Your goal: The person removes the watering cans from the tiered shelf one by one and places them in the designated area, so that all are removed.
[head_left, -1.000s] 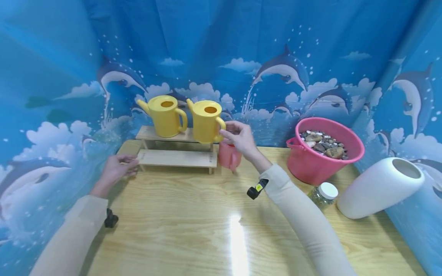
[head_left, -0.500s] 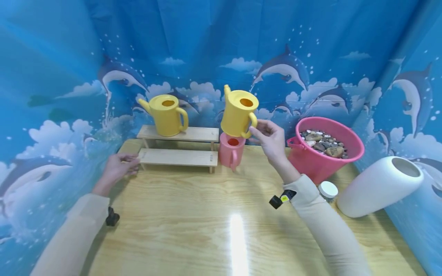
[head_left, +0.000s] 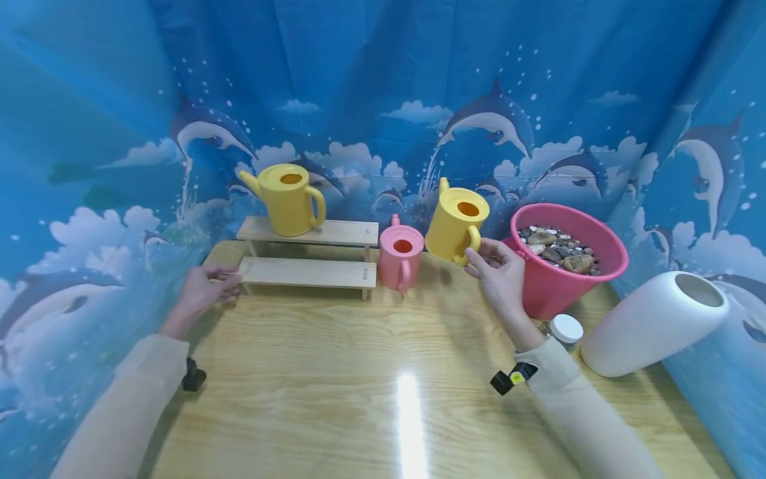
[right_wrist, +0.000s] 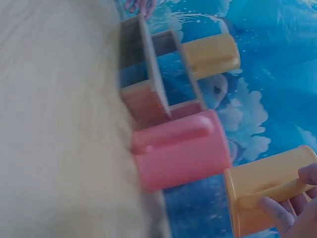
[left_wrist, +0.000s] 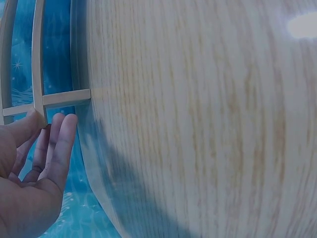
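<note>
My right hand (head_left: 501, 274) grips the handle of a yellow watering can (head_left: 451, 229), held in the air, tilted slightly, to the right of a pink watering can (head_left: 391, 265). In the right wrist view, fingers and thumb close round that handle (right_wrist: 277, 192). My left hand (head_left: 206, 293) pinches the left end of the lower board of a two-tier wooden shelf (head_left: 308, 271); in the left wrist view, the thumb lies against the board's end (left_wrist: 39, 106), with fingers on the other side. Another yellow watering can (head_left: 287, 206) stands on the upper tier.
At the right stands a pink bucket (head_left: 550, 293) filled with stones (head_left: 559, 249). Beside it are a white-lidded jar (head_left: 566, 328) and a leaning white vase (head_left: 652, 326). A blue dolphin-print curtain (head_left: 371, 86) closes off the back and sides of the wooden table (head_left: 299, 372).
My right hand has lifted the yellow watering can off the upper tier, carried it right past the pink can and lowered it somewhat. The left hand stays at the shelf's end.
</note>
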{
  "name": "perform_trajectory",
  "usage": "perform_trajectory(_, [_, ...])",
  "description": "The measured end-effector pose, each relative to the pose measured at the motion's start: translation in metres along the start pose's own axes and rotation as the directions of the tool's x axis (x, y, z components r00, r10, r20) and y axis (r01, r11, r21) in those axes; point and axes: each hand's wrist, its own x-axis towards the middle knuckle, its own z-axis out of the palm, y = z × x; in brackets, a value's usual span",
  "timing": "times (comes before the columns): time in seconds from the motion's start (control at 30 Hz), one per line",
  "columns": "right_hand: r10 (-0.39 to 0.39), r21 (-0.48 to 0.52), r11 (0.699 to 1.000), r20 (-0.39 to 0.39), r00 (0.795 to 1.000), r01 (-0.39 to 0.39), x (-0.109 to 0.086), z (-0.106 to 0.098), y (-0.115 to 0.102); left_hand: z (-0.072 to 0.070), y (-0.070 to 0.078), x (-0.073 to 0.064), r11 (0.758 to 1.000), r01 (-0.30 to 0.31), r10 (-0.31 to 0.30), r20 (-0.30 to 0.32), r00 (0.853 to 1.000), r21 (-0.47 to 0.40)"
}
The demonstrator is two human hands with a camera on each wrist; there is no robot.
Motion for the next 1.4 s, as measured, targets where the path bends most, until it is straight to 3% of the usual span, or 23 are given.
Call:
perform_trajectory(0.43, [0.125,-0.080,0.989,-0.036,0.992,-0.128,-0.014,-0.005,0.051,0.000,0.001,-0.001,1.000,-0.003,0.003,0.002,1.000,-0.018])
perform_trajectory(0.73, [0.125,-0.136,0.981,-0.088,0.988,-0.136,-0.014,-0.011,0.066,0.001,0.000,0.001,1.000,0.015,-0.015,0.004,1.000,0.006])
perform_trajectory(1.13, [0.175,-0.160,0.969,-0.097,0.980,-0.189,-0.011,-0.015,0.074,-0.001,0.003,-0.002,1.000,0.021,-0.021,0.006,1.000,0.016])
perform_trajectory(1.23, [0.153,-0.170,0.971,-0.107,0.982,-0.169,-0.010,-0.015,0.073,-0.001,0.003,-0.002,1.000,0.013,-0.013,0.006,1.000,0.019])
perform_trajectory(1.4, [0.036,-0.152,0.987,-0.131,0.991,-0.056,-0.005,-0.012,0.057,0.000,0.002,-0.001,1.000,0.003,-0.003,0.005,1.000,0.019])
